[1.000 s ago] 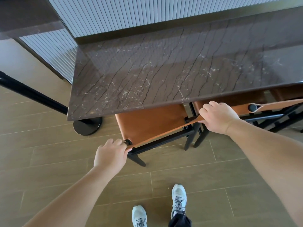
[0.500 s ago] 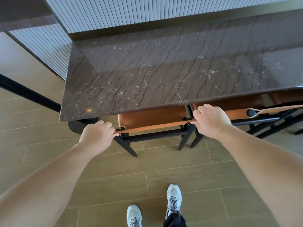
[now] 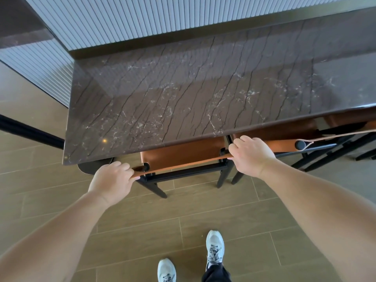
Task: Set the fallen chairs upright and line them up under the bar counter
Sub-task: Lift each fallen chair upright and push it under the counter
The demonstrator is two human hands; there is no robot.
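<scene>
Both arms are being extended forward and down toward the near edge of the bar counter (image 3: 203, 94). The left hand (image 3: 112, 181) is being held knuckles-up, its fingers curled over the left end of the backrest strap (image 3: 183, 164) of the nearer chair (image 3: 181, 153), beside the round post end (image 3: 145, 166). The right hand (image 3: 251, 154) is being held likewise, fingers curled over the right end of the same strap, so that the strap is being gripped at both ends.

The chair is being kept upright on its legs, between the two hands, with its seat tucked partly beneath the counter overhang just beyond the knuckles. A second chair (image 3: 284, 137) is being kept upright directly to the right of the right hand, its frame just beside the first; its own strap end is being wrapped round a black post cap (image 3: 300, 145). A round black pedestal base (image 3: 91, 166) is being partly hidden under the counter corner, just beyond the left hand, and a black bar (image 3: 30, 132) is being run off to the left. Two white sneakers (image 3: 214, 246) are being planted on the floor (image 3: 223, 220) below the forearms.

The counter is polished brown marble with dark veins and pale flecks. The seat and strap are tan leather; the frames are square black tube. The floor is wood-look plank tile, and the wall (image 3: 142, 15) behind is ribbed in fine vertical flutes.
</scene>
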